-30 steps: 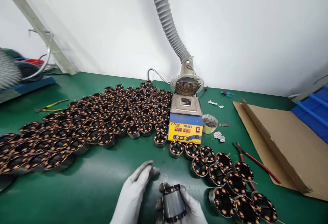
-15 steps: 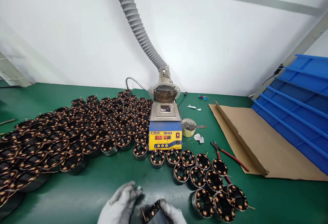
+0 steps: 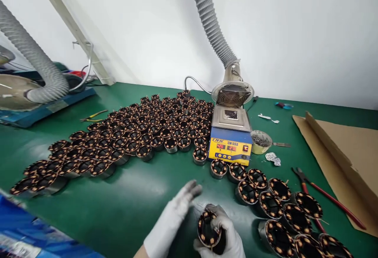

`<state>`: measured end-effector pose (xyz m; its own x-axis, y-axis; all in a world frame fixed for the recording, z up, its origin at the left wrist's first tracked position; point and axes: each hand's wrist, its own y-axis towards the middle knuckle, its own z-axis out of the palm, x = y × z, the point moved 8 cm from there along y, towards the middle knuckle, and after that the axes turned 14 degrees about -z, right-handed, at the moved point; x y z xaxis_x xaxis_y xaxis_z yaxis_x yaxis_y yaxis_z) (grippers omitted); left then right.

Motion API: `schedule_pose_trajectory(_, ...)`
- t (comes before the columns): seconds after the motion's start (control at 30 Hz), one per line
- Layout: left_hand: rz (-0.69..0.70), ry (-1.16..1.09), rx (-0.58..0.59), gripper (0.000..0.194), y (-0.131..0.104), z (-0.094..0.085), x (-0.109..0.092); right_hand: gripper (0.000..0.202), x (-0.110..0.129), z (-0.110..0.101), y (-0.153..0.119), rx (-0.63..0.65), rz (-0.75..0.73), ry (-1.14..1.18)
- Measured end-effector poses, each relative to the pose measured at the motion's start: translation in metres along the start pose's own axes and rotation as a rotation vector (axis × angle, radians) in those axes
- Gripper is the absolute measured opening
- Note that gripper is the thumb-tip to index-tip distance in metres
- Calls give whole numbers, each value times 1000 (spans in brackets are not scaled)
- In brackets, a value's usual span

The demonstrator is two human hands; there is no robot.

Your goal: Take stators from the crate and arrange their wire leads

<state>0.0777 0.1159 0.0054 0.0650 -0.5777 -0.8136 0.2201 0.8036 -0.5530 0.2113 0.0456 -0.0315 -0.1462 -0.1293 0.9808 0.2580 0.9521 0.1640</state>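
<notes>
My right hand (image 3: 228, 232), in a white glove darkened at the fingertips, grips a motor stator (image 3: 202, 235), a dark metal ring with copper windings around its rim. The ring is tilted so its open face shows, and a short wire end sticks out at its lower edge. Just to the left, my left hand (image 3: 184, 202), also gloved, is stretched out with its fingers extended, apart from the ring. Thin wire strands seem to show between the hand and the ring, too fine to make out clearly. Right of my hands stand several similar stators (image 3: 270, 205).
A blue and yellow solder pot (image 3: 230, 148) stands under a grey extraction hose (image 3: 212, 26). Many stators (image 3: 144, 152) crowd the green table to its left. Right are a tin of dross (image 3: 261, 142), red-handled cutters (image 3: 327, 197) and cardboard (image 3: 348, 144). Blue plastic (image 3: 38, 230) fills the lower left.
The view has swung left, bringing another hose and yellow-handled pliers into sight. The stator in my right hand has turned its open face toward me. My left hand's fingers have straightened, away from the ring.
</notes>
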Motion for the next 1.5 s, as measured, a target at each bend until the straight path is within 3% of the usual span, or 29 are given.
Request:
schedule_pose_trajectory(0.07,-80,110,58,38,-1,19,13,39,7,-1,0,-22,-139,-145)
schedule_pose_trajectory(0.17,-121,-126,18,24,3,30,22,37,12,5,-1,3,-247,-250)
schedule_pose_trajectory(0.23,-105,-385,5,26,4,25,18,34,14,6,-1,6,-285,-285)
schedule_pose_trajectory(0.3,-35,-528,-44,29,3,8,6,32,14,5,-2,-1,-285,-314)
schedule_pose_trajectory(0.37,-15,-386,-109,31,-1,-7,-6,31,13,4,-1,1,-269,-326)
schedule_pose_trajectory(0.43,-69,-69,-124,34,-3,-8,-9,32,12,4,0,22,-265,-311)
schedule_pose_trajectory(0.5,-142,99,-133,33,-4,-6,-3,32,12,4,0,38,-269,-292)
schedule_pose_trajectory(0.63,-198,8,-165,21,-2,2,9,30,12,2,0,19,-264,-278)
schedule_pose_trajectory(0.77,-177,15,-187,13,3,4,7,32,12,2,0,-8,-260,-246)
schedule_pose_trajectory(0.9,-89,4,-268,32,-2,1,-2,32,16,2,3,-25,-284,-208)
schedule_pose_trajectory(0.97,-115,24,-239,35,-2,8,0,32,18,2,4,-15,-291,-212)
schedule_pose_trajectory(1.1,-191,19,-137,18,4,19,3,33,18,0,5,31,-266,-230)
schedule_pose_trajectory(1.17,-147,-89,-139,21,9,10,-4,34,13,0,3,48,-219,-243)
schedule_pose_trajectory(1.27,-14,-142,-295,27,6,-25,-20,46,9,1,-1,43,-182,-249)
schedule_pose_trajectory(1.37,-44,119,-404,28,-6,-51,-16,61,8,-4,-4,-16,-128,-278)
schedule_pose_trajectory(1.43,-100,344,-409,25,-16,-59,-1,58,5,-10,-2,-18,-4,-210)
schedule_pose_trajectory(1.5,-60,520,-398,19,-25,-62,13,54,4,-18,7,50,163,-22)
